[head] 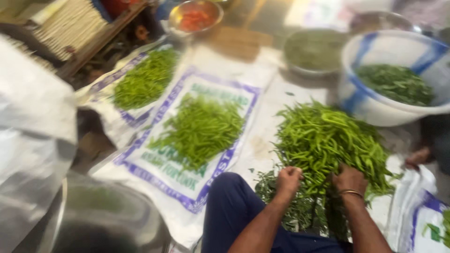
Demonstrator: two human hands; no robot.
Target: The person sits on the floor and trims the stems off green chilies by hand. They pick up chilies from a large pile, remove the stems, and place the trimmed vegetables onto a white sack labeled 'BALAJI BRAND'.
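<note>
Two bare hands work at the near edge of the largest heap of green chillies (328,140), which lies on white sacking on the floor just ahead of the person's dark-trousered knee (229,201). The left hand (288,180) is clenched into a fist around a few pods; the right hand (349,180), a thin bangle (351,192) at its wrist, is pressed fingers-down into the pile, and the blur leaves it unclear whether it grips anything. Dark leafy trimmings (281,197) lie beneath both wrists. The sorting would likely go best with small handfuls taken from the pile's edge, so that pods are not crushed and trimmings stay apart from the clean heap. To the left, a printed white sack (187,187) lies flat, rectangular, bordered in blue-violet with green lettering, and bears a second chilli heap (201,129); a similar sack (101,89) beyond it bears a third (145,79). A white basin with blue bands (370,100) holds dark greens at upper right, and a metal bowl (194,16) of something red stands farther off.
</note>
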